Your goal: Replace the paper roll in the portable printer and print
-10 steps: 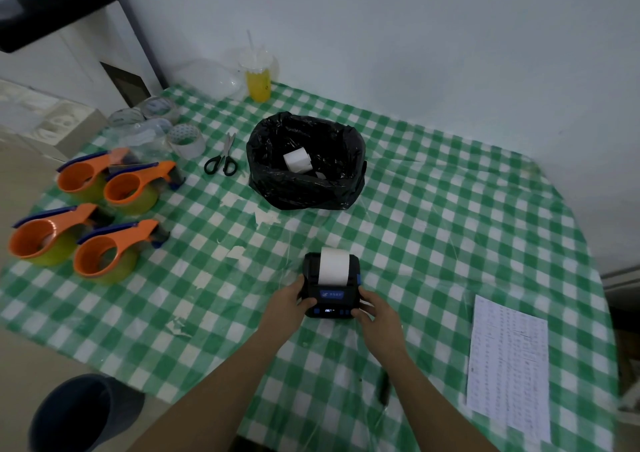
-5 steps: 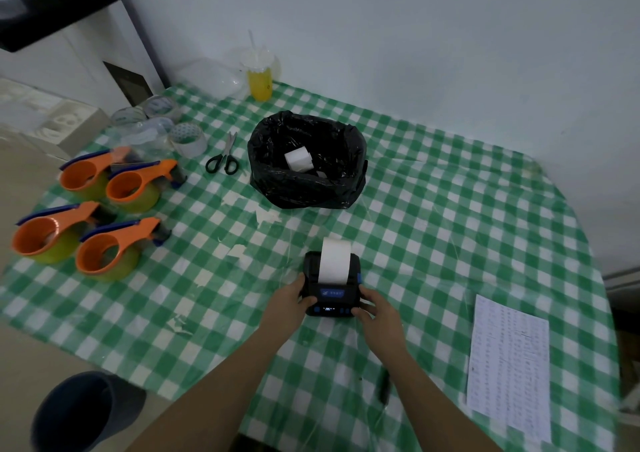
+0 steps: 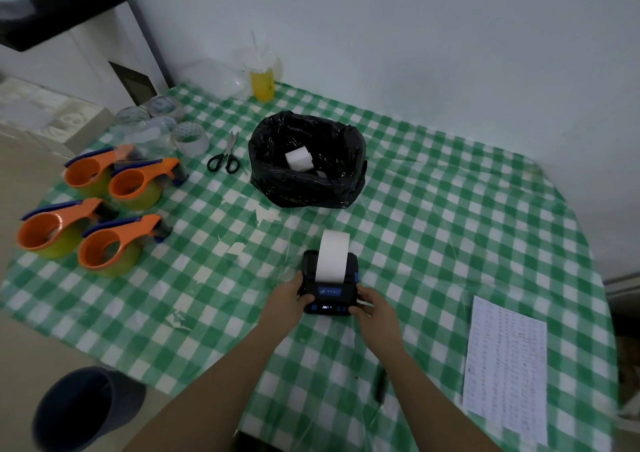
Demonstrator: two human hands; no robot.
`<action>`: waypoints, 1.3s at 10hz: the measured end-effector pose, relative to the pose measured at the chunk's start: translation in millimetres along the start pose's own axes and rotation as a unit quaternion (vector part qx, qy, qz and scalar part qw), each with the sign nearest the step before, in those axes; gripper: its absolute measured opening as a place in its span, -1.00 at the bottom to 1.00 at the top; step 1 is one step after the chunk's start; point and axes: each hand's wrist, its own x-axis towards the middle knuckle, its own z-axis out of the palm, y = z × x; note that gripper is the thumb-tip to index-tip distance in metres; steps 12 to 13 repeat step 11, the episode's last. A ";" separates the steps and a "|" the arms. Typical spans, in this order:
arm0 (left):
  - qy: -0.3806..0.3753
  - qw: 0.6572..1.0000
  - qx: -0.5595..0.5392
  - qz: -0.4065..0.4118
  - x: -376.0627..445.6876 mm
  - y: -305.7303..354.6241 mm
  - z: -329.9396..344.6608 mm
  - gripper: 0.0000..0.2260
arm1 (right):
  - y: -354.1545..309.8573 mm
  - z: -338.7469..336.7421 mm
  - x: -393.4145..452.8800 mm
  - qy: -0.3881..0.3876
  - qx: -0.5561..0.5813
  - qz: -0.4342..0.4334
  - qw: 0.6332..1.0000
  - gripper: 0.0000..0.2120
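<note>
i've got the printer (image 3: 330,283) sitting on the checked tablecloth (image 3: 450,216), just in front of me and near the black bin bag (image 3: 306,164), which has a paper roll (image 3: 298,159) lying inside it. my left hand (image 3: 285,299) grips the printer's left side, thumb up near the front panel, and my right hand (image 3: 372,307) clasps the right front corner, a finger seemingly on or beside the buttons; i can't tell if it's pressing. a blank white strip of paper (image 3: 333,255) stands up out of the slot and curls away from me. i judge the roll swap done and the print step in hand. next i'd hold the printer steady, let the strip feed, then tear it cleanly across the slot edge.
</note>
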 end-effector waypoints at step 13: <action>0.063 0.996 0.032 -0.063 -6.9 18.2 -0.6 -0.62 | -11.7 -14.4 2.7 -0.005 -0.058 -0.043 0.997 -0.74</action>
